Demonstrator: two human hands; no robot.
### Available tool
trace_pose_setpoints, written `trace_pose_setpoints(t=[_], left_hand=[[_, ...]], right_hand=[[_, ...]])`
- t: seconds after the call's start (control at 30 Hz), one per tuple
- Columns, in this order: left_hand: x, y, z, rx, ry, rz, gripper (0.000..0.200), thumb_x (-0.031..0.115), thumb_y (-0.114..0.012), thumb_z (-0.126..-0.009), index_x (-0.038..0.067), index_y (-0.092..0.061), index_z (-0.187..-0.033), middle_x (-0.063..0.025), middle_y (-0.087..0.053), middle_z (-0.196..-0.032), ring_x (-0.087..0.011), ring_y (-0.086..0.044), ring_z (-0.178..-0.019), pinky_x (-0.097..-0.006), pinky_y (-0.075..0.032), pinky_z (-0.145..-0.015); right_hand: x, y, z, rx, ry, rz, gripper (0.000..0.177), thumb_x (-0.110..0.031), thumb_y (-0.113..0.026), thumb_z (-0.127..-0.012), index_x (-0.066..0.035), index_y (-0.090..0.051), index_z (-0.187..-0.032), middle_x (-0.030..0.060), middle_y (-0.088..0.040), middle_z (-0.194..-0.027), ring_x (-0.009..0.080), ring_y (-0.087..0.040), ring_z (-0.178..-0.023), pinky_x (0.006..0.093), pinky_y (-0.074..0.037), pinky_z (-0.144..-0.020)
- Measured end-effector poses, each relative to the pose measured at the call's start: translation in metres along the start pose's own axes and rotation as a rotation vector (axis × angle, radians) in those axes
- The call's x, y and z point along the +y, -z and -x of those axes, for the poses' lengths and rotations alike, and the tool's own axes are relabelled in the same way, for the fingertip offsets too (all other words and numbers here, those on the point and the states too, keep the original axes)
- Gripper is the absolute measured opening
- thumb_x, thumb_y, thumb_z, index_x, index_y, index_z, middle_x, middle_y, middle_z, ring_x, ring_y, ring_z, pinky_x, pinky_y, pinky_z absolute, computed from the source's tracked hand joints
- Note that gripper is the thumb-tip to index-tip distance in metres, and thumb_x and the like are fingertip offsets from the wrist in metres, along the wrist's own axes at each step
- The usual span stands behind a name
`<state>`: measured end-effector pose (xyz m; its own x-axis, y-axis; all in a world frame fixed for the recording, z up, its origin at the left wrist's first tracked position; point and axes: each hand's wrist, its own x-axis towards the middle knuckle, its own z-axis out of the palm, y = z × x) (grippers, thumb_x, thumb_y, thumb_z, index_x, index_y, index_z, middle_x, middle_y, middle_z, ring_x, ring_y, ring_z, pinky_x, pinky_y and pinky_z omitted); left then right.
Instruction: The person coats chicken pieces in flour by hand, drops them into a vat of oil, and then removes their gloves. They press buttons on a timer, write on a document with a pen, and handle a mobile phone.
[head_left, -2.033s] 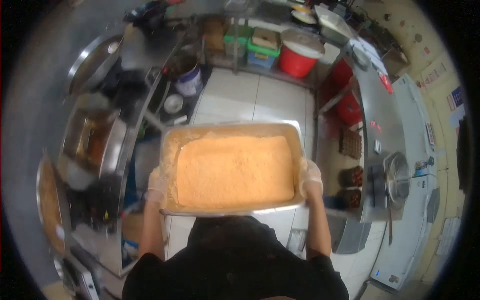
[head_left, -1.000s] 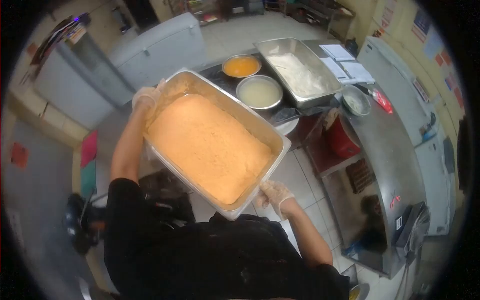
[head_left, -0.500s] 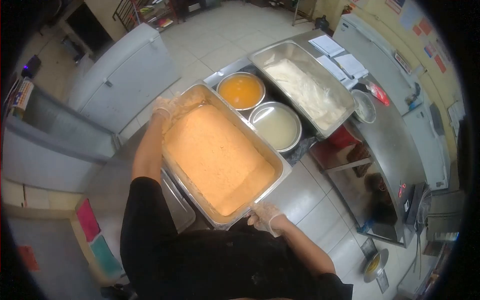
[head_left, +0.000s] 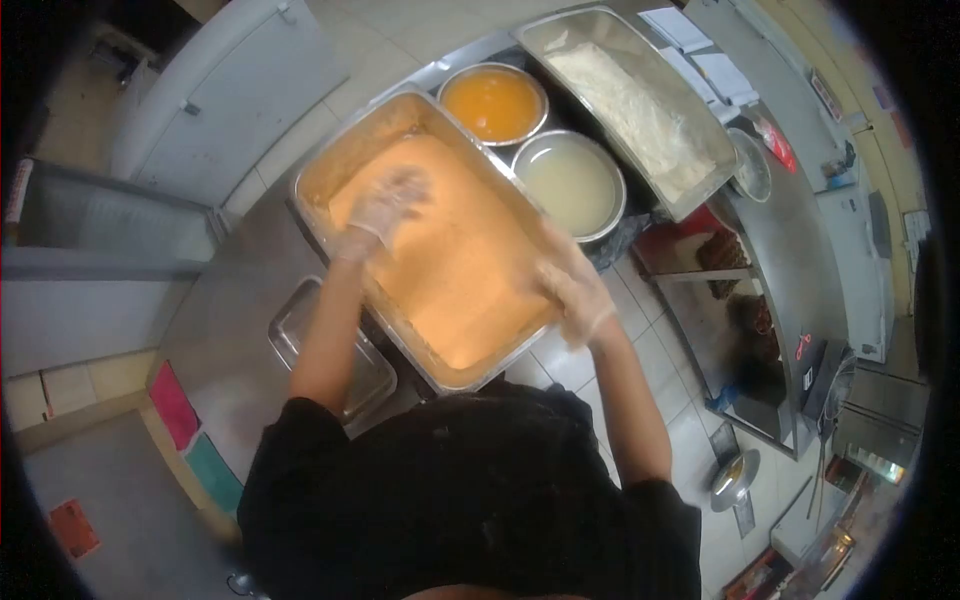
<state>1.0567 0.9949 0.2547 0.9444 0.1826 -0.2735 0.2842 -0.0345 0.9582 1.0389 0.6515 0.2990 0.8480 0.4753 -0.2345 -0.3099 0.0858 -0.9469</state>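
A deep steel pan (head_left: 318,220) full of orange breading powder (head_left: 455,270) lies in front of me. My left hand (head_left: 385,210), in a clear plastic glove, is over the left part of the powder, palm down with fingers stretched out and blurred. On the pan's right side, my gloved right hand (head_left: 575,300) is at the rim, fingers apart and pointing in over the powder. Beyond the right rim stand a bowl of orange liquid (head_left: 495,105) and a bowl of pale cloudy liquid (head_left: 570,185).
Another long steel pan (head_left: 705,190) with white flour (head_left: 635,110) stands at the back right, near papers (head_left: 725,78) and a clear bowl (head_left: 752,165). An empty shallow tray (head_left: 375,385) lies left of the orange pan. White chest freezers (head_left: 235,95) line the back left.
Both hands have let go of the pan's ends. My left moved in over the powder, my right moved up along the right rim. The view has tilted downward.
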Motion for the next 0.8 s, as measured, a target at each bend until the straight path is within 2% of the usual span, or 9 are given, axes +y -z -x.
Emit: trace_pose_setpoints(t=[0.03, 0.1, 0.13, 0.2, 0.3, 0.4, 0.5, 0.6, 0.8], left_hand=[[-0.004, -0.030, 0.022, -0.166, 0.089, 0.463, 0.050, 0.026, -0.070, -0.098, 0.001, -0.057, -0.140, -0.0078, -0.071, -0.121, -0.0206, -0.071, -0.106, -0.0367, -0.058, -0.089], [-0.009, -0.065, 0.052, -0.288, 0.087, 0.525, 0.055, 0.023, -0.072, -0.097, 0.000, -0.054, -0.144, -0.0090, -0.069, -0.121, -0.0186, -0.070, -0.103, -0.0337, -0.058, -0.087], [-0.006, -0.073, 0.058, -0.270, 0.081, 0.531, 0.055, 0.023, -0.072, -0.097, 0.000, -0.054, -0.144, -0.0090, -0.069, -0.121, -0.0186, -0.070, -0.103, -0.0337, -0.058, -0.087], [0.001, -0.078, 0.069, -0.245, 0.154, 0.390, 0.055, 0.022, -0.073, -0.097, -0.001, -0.055, -0.143, -0.0100, -0.070, -0.118, -0.0175, -0.069, -0.098, -0.0301, -0.057, -0.085], [-0.018, -0.071, 0.075, -0.294, 0.121, 0.417, 0.047, 0.023, -0.074, -0.098, -0.001, -0.062, -0.136, -0.0093, -0.072, -0.109, -0.0174, -0.069, -0.091, -0.0295, -0.056, -0.081], [-0.020, -0.061, 0.080, -0.309, 0.101, 0.130, 0.042, 0.029, -0.071, -0.100, -0.002, -0.066, -0.128, -0.0097, -0.072, -0.114, -0.0173, -0.069, -0.097, -0.0327, -0.056, -0.087], [-0.016, -0.055, 0.089, -0.320, 0.064, 0.065, 0.034, 0.030, -0.072, -0.099, -0.002, -0.073, -0.114, -0.0090, -0.073, -0.108, -0.0172, -0.069, -0.095, -0.0318, -0.056, -0.085], [-0.019, -0.060, 0.089, -0.275, 0.034, 0.034, 0.033, 0.028, -0.073, -0.097, -0.003, -0.074, -0.107, -0.0086, -0.073, -0.103, -0.0176, -0.069, -0.093, -0.0322, -0.056, -0.082], [-0.061, -0.080, 0.078, -0.055, 0.019, 0.383, 0.034, 0.020, -0.070, -0.099, -0.005, -0.066, -0.122, -0.0100, -0.073, -0.109, -0.0184, -0.070, -0.095, -0.0344, -0.057, -0.077]], right_hand=[[-0.001, -0.012, -0.010, -0.007, -0.008, 0.005, 0.065, -0.048, -0.062, -0.101, -0.012, -0.047, -0.154, 0.0179, -0.057, -0.145, 0.0311, -0.062, -0.123, 0.0426, -0.052, -0.097], [-0.002, -0.032, -0.024, -0.140, -0.199, -0.593, 0.088, -0.060, -0.062, -0.098, -0.012, -0.028, -0.164, 0.0195, -0.051, -0.151, 0.0353, -0.056, -0.131, 0.0434, -0.050, -0.101], [0.002, -0.034, -0.027, -0.157, -0.208, -0.586, 0.088, -0.060, -0.062, -0.098, -0.012, -0.028, -0.164, 0.0195, -0.051, -0.151, 0.0353, -0.056, -0.131, 0.0434, -0.050, -0.101], [0.012, -0.035, -0.032, -0.416, -0.216, -0.743, 0.095, -0.071, -0.054, -0.097, -0.012, -0.025, -0.165, 0.0203, -0.051, -0.152, 0.0329, -0.050, -0.138, 0.0427, -0.045, -0.106], [0.017, -0.034, -0.022, -0.438, -0.261, -0.553, 0.097, -0.077, -0.043, -0.097, -0.012, -0.024, -0.166, 0.0200, -0.049, -0.154, 0.0324, -0.047, -0.141, 0.0430, -0.038, -0.109], [0.013, -0.035, -0.013, -0.485, -0.152, -0.350, 0.091, -0.075, -0.042, -0.098, -0.016, -0.029, -0.165, 0.0227, -0.044, -0.158, 0.0392, -0.045, -0.142, 0.0422, -0.038, -0.107], [0.013, -0.027, -0.011, -0.461, -0.127, -0.127, 0.090, -0.074, -0.042, -0.099, -0.014, -0.031, -0.164, 0.0193, -0.045, -0.159, 0.0369, -0.042, -0.145, 0.0419, -0.035, -0.109], [0.009, -0.024, -0.007, -0.473, -0.118, -0.116, 0.089, -0.070, -0.047, -0.099, -0.011, -0.031, -0.164, 0.0164, -0.040, -0.163, 0.0359, -0.037, -0.148, 0.0451, -0.032, -0.113], [0.020, -0.014, 0.010, -0.466, -0.198, -0.296, 0.080, -0.054, -0.058, -0.102, -0.008, -0.033, -0.162, 0.0158, -0.026, -0.169, 0.0373, -0.034, -0.150, 0.0527, -0.026, -0.121]])
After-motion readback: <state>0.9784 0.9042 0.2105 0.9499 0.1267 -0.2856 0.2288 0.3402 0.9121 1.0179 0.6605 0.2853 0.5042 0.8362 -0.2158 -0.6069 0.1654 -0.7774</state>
